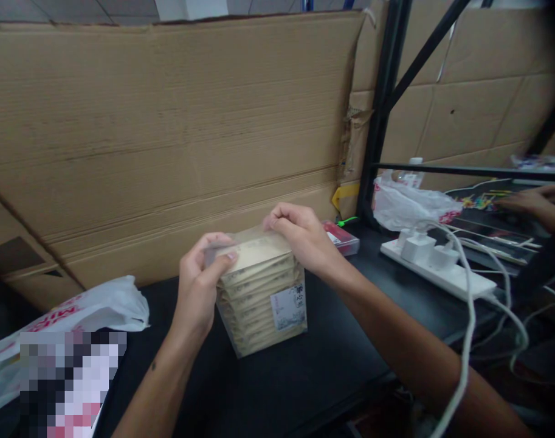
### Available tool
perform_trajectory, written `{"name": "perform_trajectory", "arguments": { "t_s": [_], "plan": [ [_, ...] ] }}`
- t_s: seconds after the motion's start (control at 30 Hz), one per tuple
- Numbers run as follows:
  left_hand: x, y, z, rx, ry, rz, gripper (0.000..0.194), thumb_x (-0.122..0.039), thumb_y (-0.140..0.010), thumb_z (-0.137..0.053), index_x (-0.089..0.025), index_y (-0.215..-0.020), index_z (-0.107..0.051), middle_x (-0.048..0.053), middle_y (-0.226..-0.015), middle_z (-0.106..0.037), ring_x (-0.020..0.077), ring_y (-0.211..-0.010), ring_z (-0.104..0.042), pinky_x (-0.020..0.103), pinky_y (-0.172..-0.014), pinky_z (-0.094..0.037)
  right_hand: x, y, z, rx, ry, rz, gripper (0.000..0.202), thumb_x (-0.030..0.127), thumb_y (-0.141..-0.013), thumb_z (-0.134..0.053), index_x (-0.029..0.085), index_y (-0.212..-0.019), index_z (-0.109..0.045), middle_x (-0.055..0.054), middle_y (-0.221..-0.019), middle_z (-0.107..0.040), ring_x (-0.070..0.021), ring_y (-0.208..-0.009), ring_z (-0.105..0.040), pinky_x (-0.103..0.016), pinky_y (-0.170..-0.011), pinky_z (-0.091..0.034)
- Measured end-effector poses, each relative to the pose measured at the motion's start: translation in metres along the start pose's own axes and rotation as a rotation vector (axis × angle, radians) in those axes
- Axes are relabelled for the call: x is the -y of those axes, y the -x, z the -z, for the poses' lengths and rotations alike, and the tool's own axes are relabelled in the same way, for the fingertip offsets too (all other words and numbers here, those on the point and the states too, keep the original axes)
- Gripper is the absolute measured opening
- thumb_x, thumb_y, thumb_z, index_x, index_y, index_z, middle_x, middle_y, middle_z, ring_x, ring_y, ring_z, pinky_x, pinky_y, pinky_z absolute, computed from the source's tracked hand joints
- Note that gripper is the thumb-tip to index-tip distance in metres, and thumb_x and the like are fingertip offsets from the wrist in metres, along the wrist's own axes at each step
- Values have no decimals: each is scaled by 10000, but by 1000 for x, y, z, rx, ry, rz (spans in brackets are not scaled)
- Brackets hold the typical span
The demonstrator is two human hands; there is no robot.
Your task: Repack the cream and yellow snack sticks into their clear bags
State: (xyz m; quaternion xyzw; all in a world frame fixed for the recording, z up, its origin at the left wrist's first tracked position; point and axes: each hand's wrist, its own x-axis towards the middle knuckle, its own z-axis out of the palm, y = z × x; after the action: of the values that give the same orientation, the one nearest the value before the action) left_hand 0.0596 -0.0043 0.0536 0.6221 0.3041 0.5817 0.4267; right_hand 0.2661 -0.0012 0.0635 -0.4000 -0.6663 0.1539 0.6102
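Note:
A clear plastic box [263, 304] stands upright on the black table [332, 377], filled with a stack of several cream-coloured packets. A white label with dark characters and a grey picture is on its front. My left hand [202, 274] grips the top left corner, thumb on the top face and fingers behind. At the top right, my right hand [299, 234] pinches the upper edge of the clear plastic between thumb and fingers. Whether that part is a lid or a flap I cannot tell.
Cardboard panels [177, 134] rise behind the table. At right lie a red box [338, 237], a white power strip [436, 261] with cables and a plastic bag [409, 201]. Another person's hand [537, 201] is beyond the black frame [380, 109]. Another bag [99, 307] lies at left.

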Motion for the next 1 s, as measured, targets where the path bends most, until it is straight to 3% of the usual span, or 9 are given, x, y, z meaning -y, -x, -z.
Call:
{"name": "perform_trajectory", "arguments": {
  "t_s": [0.2, 0.43, 0.67, 0.87, 1.0],
  "plan": [
    [-6, 1, -6, -34, 9, 54, 237, -235, -691, -783, -181, -907, -703, 47, -976, -703, 207, -845, -614, 295, -724, -433, 0, -9, -6, 2, -180, -184, 154, 257, -775, -598, 197, -637, -632, -40, -715, -674, -180, -690, -558, -307, -645, -412],
    [0, 2, -2, 5, -36, 24, 124, -261, -782, -763, -182, -844, -691, 17, -852, -675, 169, -733, -562, 276, -644, -374, 3, -3, -4, 22, -59, -180, 211, 256, -767, -553, 183, -601, -661, -34, -618, -630, -160, -600, -490, -292, -536, -309],
    [-17, -3, 14, 64, -446, -252, 107, -285, -834, -767, -201, -898, -782, 62, -1017, -732, 246, -956, -641, 330, -815, -445, 17, 7, 3, -21, 166, -38, 233, 204, -835, -534, 178, -658, -684, -46, -672, -675, -193, -673, -581, -326, -607, -354],
    [-31, -8, 18, 198, -346, 26, 201, -350, -867, -737, -187, -978, -777, 55, -957, -750, 232, -878, -642, 320, -779, -446, 18, 22, 1, -59, 295, 96, 195, 192, -930, -511, 198, -761, -608, 3, -684, -610, -171, -674, -547, -321, -638, -343],
    [-29, -7, 15, 172, -133, 142, 185, -324, -873, -704, -177, -948, -788, 34, -922, -735, 177, -823, -608, 265, -734, -424, 11, 28, -2, -108, 252, 109, 177, 184, -950, -504, 206, -786, -567, 13, -694, -580, -162, -666, -521, -319, -637, -341]
  ]
}}
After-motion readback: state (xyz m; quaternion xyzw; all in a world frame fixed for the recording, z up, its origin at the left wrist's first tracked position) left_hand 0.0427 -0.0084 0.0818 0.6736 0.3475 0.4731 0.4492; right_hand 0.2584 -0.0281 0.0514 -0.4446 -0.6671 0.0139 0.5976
